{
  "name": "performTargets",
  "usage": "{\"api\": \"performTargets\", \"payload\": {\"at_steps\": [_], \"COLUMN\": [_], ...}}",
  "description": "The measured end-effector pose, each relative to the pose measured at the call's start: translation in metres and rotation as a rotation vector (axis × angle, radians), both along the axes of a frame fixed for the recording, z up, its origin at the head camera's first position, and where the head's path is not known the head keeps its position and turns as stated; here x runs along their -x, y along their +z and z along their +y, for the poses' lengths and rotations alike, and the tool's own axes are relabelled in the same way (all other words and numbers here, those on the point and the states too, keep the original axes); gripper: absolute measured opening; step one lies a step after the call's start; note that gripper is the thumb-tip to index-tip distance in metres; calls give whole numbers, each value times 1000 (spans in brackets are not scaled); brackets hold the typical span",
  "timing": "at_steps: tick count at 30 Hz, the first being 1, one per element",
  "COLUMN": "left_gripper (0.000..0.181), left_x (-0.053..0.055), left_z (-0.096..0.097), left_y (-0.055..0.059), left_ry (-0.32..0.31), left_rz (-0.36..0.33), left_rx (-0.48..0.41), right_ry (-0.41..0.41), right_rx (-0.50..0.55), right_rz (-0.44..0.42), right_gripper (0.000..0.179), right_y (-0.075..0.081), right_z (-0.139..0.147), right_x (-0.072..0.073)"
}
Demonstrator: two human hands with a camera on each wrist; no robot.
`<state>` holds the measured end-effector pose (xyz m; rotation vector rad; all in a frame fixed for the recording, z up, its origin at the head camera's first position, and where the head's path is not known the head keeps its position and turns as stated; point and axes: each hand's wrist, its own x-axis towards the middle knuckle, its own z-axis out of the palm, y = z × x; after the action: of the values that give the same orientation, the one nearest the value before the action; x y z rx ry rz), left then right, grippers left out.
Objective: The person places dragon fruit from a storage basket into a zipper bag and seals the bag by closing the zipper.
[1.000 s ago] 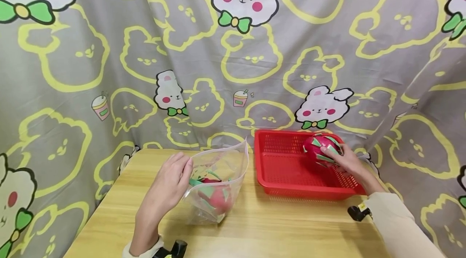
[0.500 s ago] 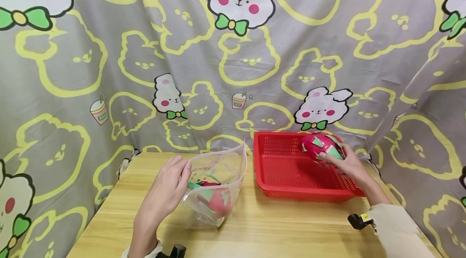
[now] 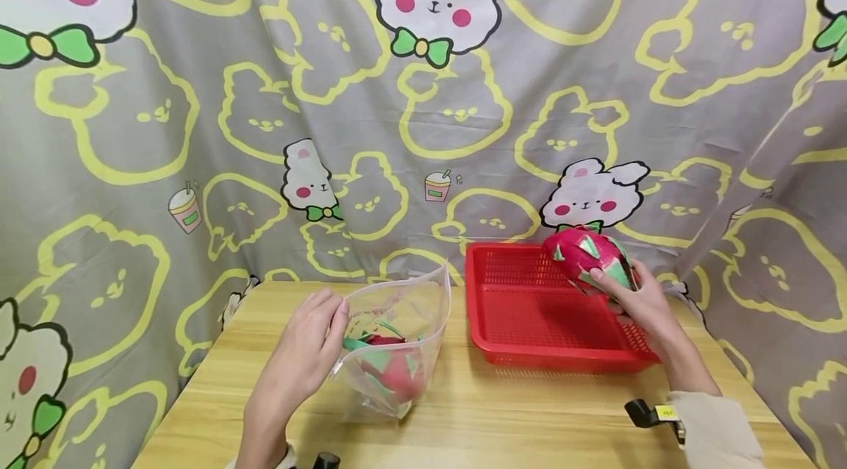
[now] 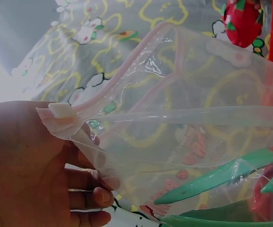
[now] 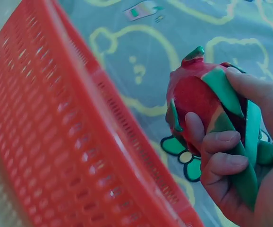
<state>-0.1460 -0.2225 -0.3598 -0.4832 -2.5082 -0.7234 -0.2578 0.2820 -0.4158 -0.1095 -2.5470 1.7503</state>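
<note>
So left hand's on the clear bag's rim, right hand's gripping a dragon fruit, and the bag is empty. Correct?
Not quite: the clear bag isn't empty. The head view shows another dragon fruit inside it. The rest stands: left hand on the bag's rim, right hand gripping the held fruit.

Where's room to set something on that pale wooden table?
Bare: the table in front of the rectangular red plastic basket, right of the clear plastic bag; also left of the left hand. Crowded: around the bag and the basket's right side, where the right hand grips an oval red-green fruit.
</note>
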Motion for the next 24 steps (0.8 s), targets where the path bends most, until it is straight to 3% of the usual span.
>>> {"api": "performTargets", "payload": {"at_steps": [2,8,10,18,24], "left_gripper": [40,41,42,42,41], "left_x": [0,0,0,-1,0], "left_z": [0,1,2,3,4], "left_y": [0,1,1,0,0], "left_ry": [3,6,7,22,15], "left_rz": [7,32,32,29,42], "left_rx": [3,9,10,20,23], "right_ry": [-6,10,28,54,20], "right_rx": [48,338,393,467,384], "right_rz": [-3,-28,-13,83,167], "right_gripper": [79,43,40,46,51], "right_y": [2,9,12,17,18], "right_z": [-2,-12,-16,-33,-37], "right_x": [-2,-14,-19,-39,-49]}}
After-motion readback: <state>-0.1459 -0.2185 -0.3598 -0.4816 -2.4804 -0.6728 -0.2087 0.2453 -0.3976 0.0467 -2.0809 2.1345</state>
